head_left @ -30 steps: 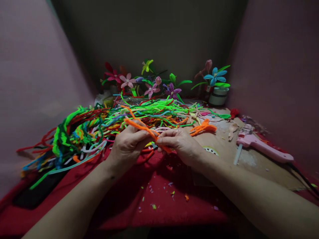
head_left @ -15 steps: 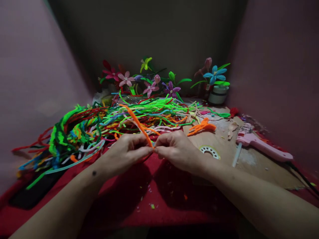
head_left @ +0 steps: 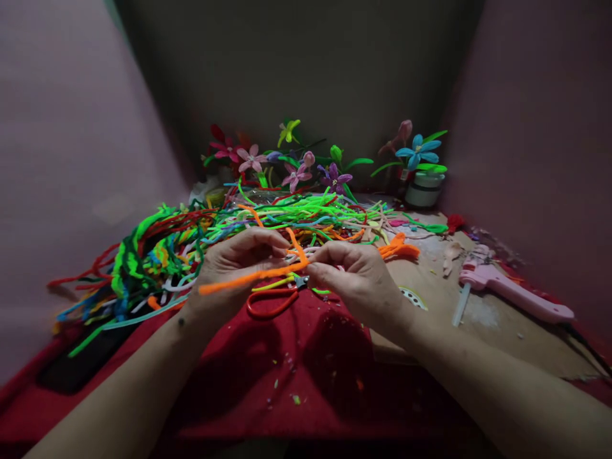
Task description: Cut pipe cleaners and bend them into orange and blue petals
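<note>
Left hand (head_left: 243,258): curling loosely; whether gripping, cannot tell. Right hand (head_left: 358,271): thumb and forefinger pinching bent orange pipe cleaner (head_left: 258,277), one length crossing before left hand, above red cloth (head_left: 229,414). Forearms: angling inward.

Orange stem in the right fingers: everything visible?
The orange stem looks like fuzzy pipe cleaner, bent or joined (unclear which). The right hand pinches it near where a longer and shorter length meet at an angle. The longer one slants in front of the left hand, free end leftward; whether they touch is unclear.
</note>
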{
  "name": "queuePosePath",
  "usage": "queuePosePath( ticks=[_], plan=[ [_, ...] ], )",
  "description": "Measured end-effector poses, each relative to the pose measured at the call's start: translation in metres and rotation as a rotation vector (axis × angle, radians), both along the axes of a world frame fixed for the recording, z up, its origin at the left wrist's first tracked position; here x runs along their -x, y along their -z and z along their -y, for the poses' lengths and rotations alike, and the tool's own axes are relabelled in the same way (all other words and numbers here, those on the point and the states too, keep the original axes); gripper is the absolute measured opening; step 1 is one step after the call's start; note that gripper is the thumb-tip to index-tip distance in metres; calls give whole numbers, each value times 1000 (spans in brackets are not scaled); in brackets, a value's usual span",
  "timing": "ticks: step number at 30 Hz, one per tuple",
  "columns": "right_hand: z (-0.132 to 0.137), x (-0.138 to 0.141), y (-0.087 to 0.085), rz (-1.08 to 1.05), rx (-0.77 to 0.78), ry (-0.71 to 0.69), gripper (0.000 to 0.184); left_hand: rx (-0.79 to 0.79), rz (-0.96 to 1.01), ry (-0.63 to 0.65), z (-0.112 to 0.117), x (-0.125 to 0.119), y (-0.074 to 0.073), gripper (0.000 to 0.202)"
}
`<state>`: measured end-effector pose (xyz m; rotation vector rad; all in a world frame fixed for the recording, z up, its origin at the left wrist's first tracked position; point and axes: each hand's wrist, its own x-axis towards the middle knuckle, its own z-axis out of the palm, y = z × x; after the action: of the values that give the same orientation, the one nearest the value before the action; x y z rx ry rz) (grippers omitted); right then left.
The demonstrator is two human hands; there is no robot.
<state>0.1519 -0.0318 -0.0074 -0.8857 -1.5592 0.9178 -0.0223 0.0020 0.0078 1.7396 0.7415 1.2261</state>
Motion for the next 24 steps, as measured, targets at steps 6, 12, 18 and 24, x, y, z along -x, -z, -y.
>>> queuePosePath(
  ticks=[6, 12, 18, 24],
  plan=[
    [-4, -3, -4, -170, 238, -290, 12, -358, -257, 110, 3, 8, -1, 9],
    [1, -2, -3, 39, 115, -176, 16, 96, -282, 62, 13, -4, 3, 14],
    [3, 4, 6, 382, -244, 116, 18, 628, -115, 233, 4, -9, 11, 15],
    [-9, 1, 1, 21, 312, -134, 18, 309, -221, 68, 0, -2, 8, 20]
  ],
)
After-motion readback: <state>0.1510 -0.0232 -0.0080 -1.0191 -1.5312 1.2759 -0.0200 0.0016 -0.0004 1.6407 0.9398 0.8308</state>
